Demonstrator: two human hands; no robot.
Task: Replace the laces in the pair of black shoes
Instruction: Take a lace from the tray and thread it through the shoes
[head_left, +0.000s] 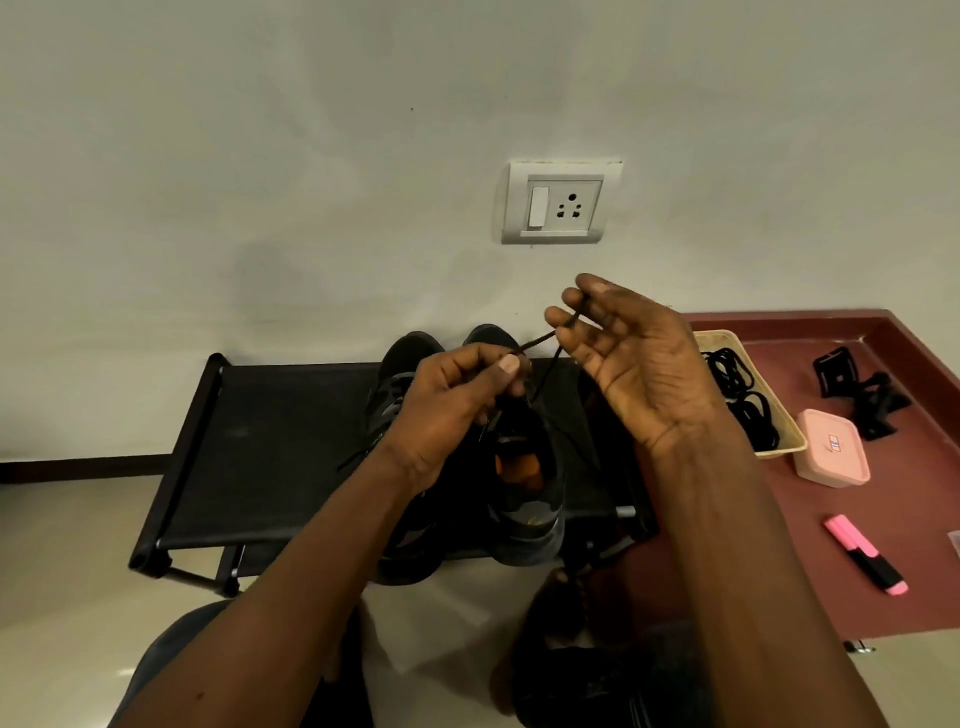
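Two black shoes stand side by side on a low black rack (270, 447): the right shoe (524, 478) shows an orange insole, and my arm partly hides the left shoe (400, 384). A thin black lace (540, 340) runs up from the right shoe. My left hand (457, 400) pinches the lace just above the shoe's tongue. My right hand (634, 358), raised with the palm toward me, pinches the lace's upper end between thumb and fingertips.
To the right is a maroon table (883, 519) with a beige tray of black laces (748, 400), a pink box (831, 449), a pink marker (865, 553) and black clips (857, 389). A wall socket (563, 202) is on the wall behind. My knees are at the bottom.
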